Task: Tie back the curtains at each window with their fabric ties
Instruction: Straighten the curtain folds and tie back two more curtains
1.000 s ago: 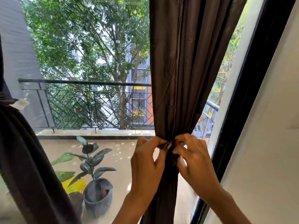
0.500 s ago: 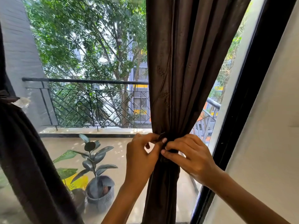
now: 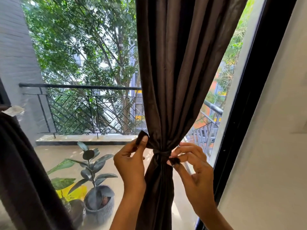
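The fabric tie [image 3: 162, 154] is wrapped tight round the brown curtain [image 3: 181, 72] just right of the frame's centre, so the cloth is cinched into a narrow waist there and fans out above and below. One end of the tie is pinched between thumb and forefinger of the left hand [image 3: 131, 161] and pulled up and out to the left; the other end is nipped in the curled fingertips of the right hand [image 3: 193, 165], just right of the wrap. The ends are held on opposite sides — probably so the knot can be drawn snug, and it looks like the tightening stage, with the knot likely still to be finished.

At the far left edge a second dark curtain [image 3: 21, 171] is seen already gathered, with a pale tag [image 3: 13, 110] sticking out at its pinch point.

As for containers: on the balcony floor at lower left, a ribbed grey pot [image 3: 101, 208] is seen through the glass, holding a rubber plant [image 3: 90, 165] with dark glossy leaves. Something brownish is sitting inside the pot's rim too — can't be told what. A yellow object [image 3: 73, 193] is tucked behind the leaves. Beyond, a black railing [image 3: 79, 87] and trees are visible, and the black window frame [image 3: 249, 105] runs down the right.
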The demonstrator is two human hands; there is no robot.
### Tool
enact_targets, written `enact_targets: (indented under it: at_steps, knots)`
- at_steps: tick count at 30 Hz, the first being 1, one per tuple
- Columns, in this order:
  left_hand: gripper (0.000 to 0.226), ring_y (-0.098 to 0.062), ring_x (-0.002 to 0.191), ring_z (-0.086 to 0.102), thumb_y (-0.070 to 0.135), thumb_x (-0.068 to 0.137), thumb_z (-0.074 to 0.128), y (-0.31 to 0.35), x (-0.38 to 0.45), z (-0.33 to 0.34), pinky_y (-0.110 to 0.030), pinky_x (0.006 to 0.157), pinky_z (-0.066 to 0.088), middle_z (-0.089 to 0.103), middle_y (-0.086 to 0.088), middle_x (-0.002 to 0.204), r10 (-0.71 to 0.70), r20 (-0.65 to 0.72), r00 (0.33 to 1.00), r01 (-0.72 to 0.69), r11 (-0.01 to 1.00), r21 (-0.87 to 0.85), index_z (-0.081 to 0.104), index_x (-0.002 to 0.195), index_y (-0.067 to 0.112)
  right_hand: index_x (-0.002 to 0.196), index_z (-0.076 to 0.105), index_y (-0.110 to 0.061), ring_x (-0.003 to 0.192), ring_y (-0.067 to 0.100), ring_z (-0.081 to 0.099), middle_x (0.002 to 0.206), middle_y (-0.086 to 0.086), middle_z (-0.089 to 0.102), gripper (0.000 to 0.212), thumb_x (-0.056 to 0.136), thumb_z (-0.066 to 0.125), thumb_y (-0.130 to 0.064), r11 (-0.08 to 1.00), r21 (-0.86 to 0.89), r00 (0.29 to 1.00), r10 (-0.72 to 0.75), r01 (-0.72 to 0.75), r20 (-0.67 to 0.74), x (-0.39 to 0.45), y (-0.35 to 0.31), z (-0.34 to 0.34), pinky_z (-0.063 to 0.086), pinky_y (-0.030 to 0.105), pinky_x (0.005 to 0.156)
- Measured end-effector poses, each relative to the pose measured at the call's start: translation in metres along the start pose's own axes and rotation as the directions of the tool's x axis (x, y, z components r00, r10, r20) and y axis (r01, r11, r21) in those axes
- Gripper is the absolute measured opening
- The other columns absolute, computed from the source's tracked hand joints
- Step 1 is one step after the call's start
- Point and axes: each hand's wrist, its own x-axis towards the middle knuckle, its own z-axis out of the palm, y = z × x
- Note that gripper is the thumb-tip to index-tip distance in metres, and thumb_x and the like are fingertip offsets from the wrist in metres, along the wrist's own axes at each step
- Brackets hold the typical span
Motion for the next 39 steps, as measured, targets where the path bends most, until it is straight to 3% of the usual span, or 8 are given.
enact_targets:
  at_steps: [3, 5, 8, 12, 17, 28, 34, 39]
  knots:
    - [0.01, 0.001, 0.048, 0.049, 0.009, 0.075, 0.075, -0.006, -0.002, 0.003, -0.013, 0.045, 0.041, 0.066, 0.012, 0.057, -0.04, -0.027, 0.999, 0.039, 0.999, -0.026, 0.075, 0.084, 0.012, 0.082, 0.075, -0.017, 0.1, 0.013, 0.066, 0.093, -0.001, 0.073, 0.01, 0.074, 0.07, -0.017, 0.827, 0.406, 0.905, 0.426, -0.388, -0.004, -0.006, -0.005, 0.005, 0.049, 0.014, 0.081]
    - [0.01, 0.0, 0.048, 0.049, 0.007, 0.076, 0.073, -0.01, -0.004, 0.004, -0.013, 0.045, 0.041, 0.065, 0.013, 0.056, -0.063, -0.053, 0.997, 0.06, 0.997, -0.047, 0.073, 0.086, 0.007, 0.083, 0.077, -0.019, 0.092, 0.009, 0.069, 0.089, 0.002, 0.075, 0.015, 0.071, 0.068, -0.018, 0.668, 0.556, 0.81, 0.586, -0.495, 0.017, -0.008, -0.004, 0.008, 0.048, 0.008, 0.074]
    - [0.009, 0.001, 0.047, 0.048, 0.006, 0.075, 0.074, -0.014, -0.004, 0.004, -0.012, 0.044, 0.041, 0.065, 0.013, 0.055, -0.089, -0.1, 0.991, 0.082, 0.993, -0.08, 0.073, 0.08, 0.014, 0.079, 0.078, -0.018, 0.087, 0.01, 0.07, 0.085, 0.004, 0.075, 0.014, 0.07, 0.068, -0.019, 0.547, 0.638, 0.738, 0.673, -0.541, 0.048, -0.006, -0.003, 0.006, 0.05, 0.011, 0.073]
    - [0.013, 0.002, 0.048, 0.046, 0.01, 0.074, 0.075, -0.018, -0.003, 0.002, -0.009, 0.047, 0.041, 0.064, 0.014, 0.053, -0.087, -0.112, 0.99, 0.077, 0.993, -0.095, 0.073, 0.074, 0.023, 0.082, 0.078, -0.017, 0.091, 0.014, 0.07, 0.09, 0.007, 0.075, 0.016, 0.07, 0.069, -0.022, 0.5, 0.648, 0.709, 0.699, -0.575, 0.09, -0.001, 0.0, 0.003, 0.05, 0.02, 0.081]
    - [0.023, 0.005, 0.063, 0.06, 0.009, 0.075, 0.073, -0.019, -0.005, -0.003, -0.01, 0.056, 0.046, 0.072, 0.014, 0.068, 0.037, -0.027, 0.999, -0.037, 0.999, 0.009, 0.074, 0.067, 0.031, 0.083, 0.074, -0.009, 0.079, 0.012, 0.069, 0.084, 0.008, 0.074, 0.017, 0.071, 0.07, -0.019, 0.597, 0.555, 0.736, 0.676, -0.579, 0.041, 0.004, 0.006, 0.003, 0.051, 0.013, 0.069]
    - [0.019, -0.007, 0.079, 0.06, 0.008, 0.083, 0.068, 0.003, -0.025, -0.002, -0.015, 0.061, 0.045, 0.068, 0.003, 0.086, 0.288, 0.135, 0.948, -0.316, 0.908, 0.276, 0.067, 0.088, 0.026, 0.087, 0.068, -0.015, 0.087, 0.013, 0.069, 0.089, 0.0, 0.073, 0.013, 0.084, 0.067, -0.002, 0.782, 0.346, 0.827, 0.561, -0.518, -0.031, 0.013, 0.007, -0.022, 0.056, 0.027, 0.078]
    - [0.01, -0.017, 0.084, 0.058, 0.024, 0.086, 0.062, 0.005, -0.072, 0.03, -0.031, 0.068, 0.049, 0.064, 0.013, 0.092, 0.439, 0.123, 0.89, -0.455, 0.84, 0.297, 0.065, 0.093, 0.031, 0.088, 0.069, -0.015, 0.087, 0.013, 0.068, 0.086, -0.003, 0.073, 0.014, 0.083, 0.068, -0.002, 0.825, 0.294, 0.843, 0.529, -0.482, -0.103, 0.008, 0.023, -0.074, 0.052, 0.015, 0.07]
    - [0.01, -0.012, 0.083, 0.059, 0.032, 0.088, 0.057, -0.015, -0.142, 0.1, -0.024, 0.068, 0.048, 0.06, 0.016, 0.089, 0.448, 0.28, 0.849, -0.52, 0.803, 0.29, 0.061, 0.091, 0.042, 0.093, 0.062, -0.03, 0.085, 0.002, 0.067, 0.09, -0.016, 0.071, 0.024, 0.088, 0.065, -0.007, 0.917, 0.09, 0.894, 0.399, -0.389, -0.205, -0.002, 0.036, -0.169, 0.048, 0.008, 0.071]
